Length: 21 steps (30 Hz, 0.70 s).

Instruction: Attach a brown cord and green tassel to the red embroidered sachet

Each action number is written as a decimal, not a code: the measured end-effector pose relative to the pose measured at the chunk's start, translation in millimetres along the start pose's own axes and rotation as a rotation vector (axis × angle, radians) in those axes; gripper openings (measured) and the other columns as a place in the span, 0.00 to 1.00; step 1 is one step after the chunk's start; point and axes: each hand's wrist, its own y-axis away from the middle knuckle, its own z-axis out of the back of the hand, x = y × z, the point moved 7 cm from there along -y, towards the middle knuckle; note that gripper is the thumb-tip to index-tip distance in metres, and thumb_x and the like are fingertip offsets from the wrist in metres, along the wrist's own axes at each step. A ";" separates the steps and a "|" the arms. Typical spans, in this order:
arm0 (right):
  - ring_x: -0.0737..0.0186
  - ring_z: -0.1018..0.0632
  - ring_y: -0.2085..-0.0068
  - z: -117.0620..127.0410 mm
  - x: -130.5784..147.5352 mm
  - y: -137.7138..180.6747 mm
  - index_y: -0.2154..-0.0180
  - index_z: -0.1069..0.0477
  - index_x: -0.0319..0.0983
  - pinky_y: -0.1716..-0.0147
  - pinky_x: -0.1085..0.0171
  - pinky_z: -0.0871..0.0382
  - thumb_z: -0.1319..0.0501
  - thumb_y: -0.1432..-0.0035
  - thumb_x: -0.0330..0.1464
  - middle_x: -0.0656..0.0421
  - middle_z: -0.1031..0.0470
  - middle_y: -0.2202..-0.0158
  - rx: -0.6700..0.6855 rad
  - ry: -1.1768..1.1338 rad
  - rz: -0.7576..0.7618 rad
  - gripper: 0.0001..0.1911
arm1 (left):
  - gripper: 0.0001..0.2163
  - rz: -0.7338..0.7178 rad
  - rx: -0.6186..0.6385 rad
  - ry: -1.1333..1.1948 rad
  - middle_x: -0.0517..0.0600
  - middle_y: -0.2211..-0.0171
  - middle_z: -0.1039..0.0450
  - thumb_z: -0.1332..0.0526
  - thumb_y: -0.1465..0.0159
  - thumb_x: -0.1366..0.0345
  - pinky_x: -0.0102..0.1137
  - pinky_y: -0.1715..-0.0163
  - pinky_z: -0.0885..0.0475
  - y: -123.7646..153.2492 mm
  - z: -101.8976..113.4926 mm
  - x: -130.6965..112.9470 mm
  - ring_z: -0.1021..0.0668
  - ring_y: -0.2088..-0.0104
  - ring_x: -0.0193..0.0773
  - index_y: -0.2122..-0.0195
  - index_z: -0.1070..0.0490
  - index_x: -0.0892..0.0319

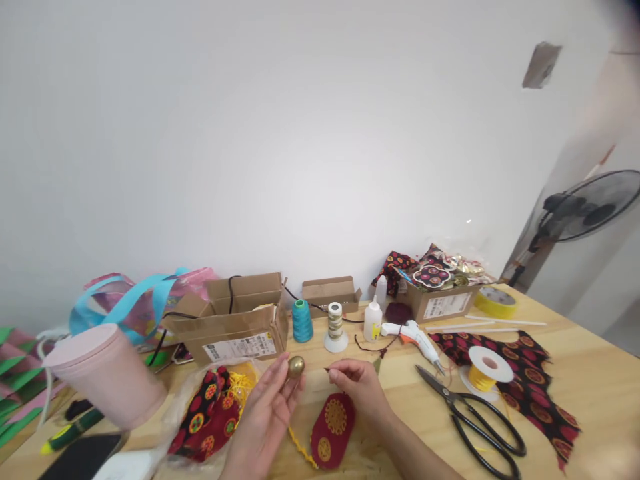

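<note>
My left hand (267, 413) holds a round brass-coloured bell (296, 367) between thumb and fingers. Just to its right, my right hand (357, 387) pinches a thin dark cord (327, 369), whose short tip sticks out toward the bell. The two hands are apart. Below them is a dark red fabric pouch (333, 430) with gold round patterns, its upper right edge partly behind my right hand. A twisted yellow cord (300, 448) runs along the pouch's left side.
Black scissors (470, 417) and a yellow thread spool (483, 373) lie right, by patterned cloth (530, 373). Behind stand a teal thread cone (302, 321), a glue bottle (373, 321), a glue gun (415, 340) and cardboard boxes (240, 340). At left are a pink canister (107, 377) and bagged cloth (210, 417).
</note>
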 end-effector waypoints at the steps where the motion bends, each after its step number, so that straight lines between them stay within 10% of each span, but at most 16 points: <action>1: 0.67 0.33 0.76 0.9 1.3 0.0 0.79 0.27 0.36 0.75 0.68 0.40 0.35 0.62 0.35 0.60 0.29 0.80 -0.011 0.016 0.011 0.08 | 0.10 0.008 -0.006 -0.009 0.52 0.69 0.26 0.46 0.46 0.78 0.28 0.70 0.27 -4.3 -2.7 5.3 0.24 0.71 0.33 0.64 0.32 0.63; 13: 0.66 0.31 0.76 0.9 6.2 1.4 0.79 0.29 0.35 0.73 0.67 0.38 0.36 0.60 0.34 0.60 0.29 0.80 -0.045 0.029 0.057 0.07 | 0.05 0.124 -0.131 0.219 0.53 0.72 0.27 0.47 0.44 0.77 0.25 0.71 0.26 -1.9 -7.4 52.9 0.24 0.72 0.32 0.70 0.33 0.67; 21: 0.64 0.30 0.72 8.0 7.4 1.2 0.76 0.28 0.36 0.70 0.66 0.36 0.38 0.57 0.36 0.59 0.28 0.76 -0.117 -0.037 0.073 0.09 | 0.09 0.274 -0.225 0.586 0.50 0.76 0.30 0.55 0.39 0.70 0.23 0.77 0.26 4.0 -51.0 56.4 0.24 0.74 0.30 0.71 0.37 0.64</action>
